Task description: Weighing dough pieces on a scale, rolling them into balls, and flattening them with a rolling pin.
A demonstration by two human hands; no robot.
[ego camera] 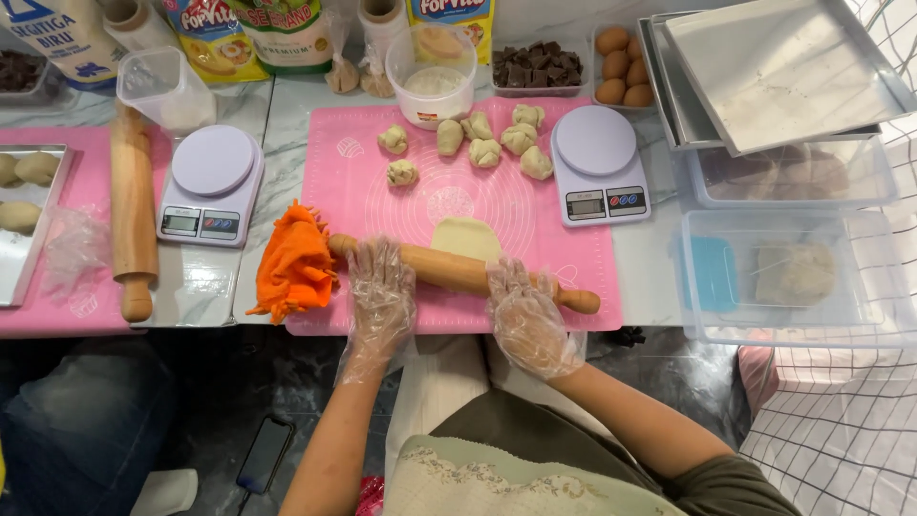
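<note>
**A:** Seen from above: two hands in thin clear plastic gloves press a wooden rolling pin (464,272) across a pink silicone baking mat (573,258) on the marble bench (287,124). What are the fingers doing?

**B:** The left hand (380,287) lies flat over the pin near its left end, fingers stretched forward and uncurled. The right hand (525,315) drapes over the right side, fingers bent loosely over the wood, not clenched. Palms on top suit a pushing roll better than a grasp.

**A:** And the dough?

**B:** A pale, smooth flattened dough piece (465,236) lies on the mat touching the pin's far side, partly hidden beneath it. It looks soft, cream-coloured, roughly rounded.

**A:** The surroundings?

**B:** Seven knobbly dough balls (485,151) wait at the mat's far edge, likely portioned on the white kitchen scale (600,164) just beside them. An orange cloth (294,268) sits against the pin's left handle, close for wiping. A second rolling pin (132,215) and scale (210,183) lie to the left.
</note>
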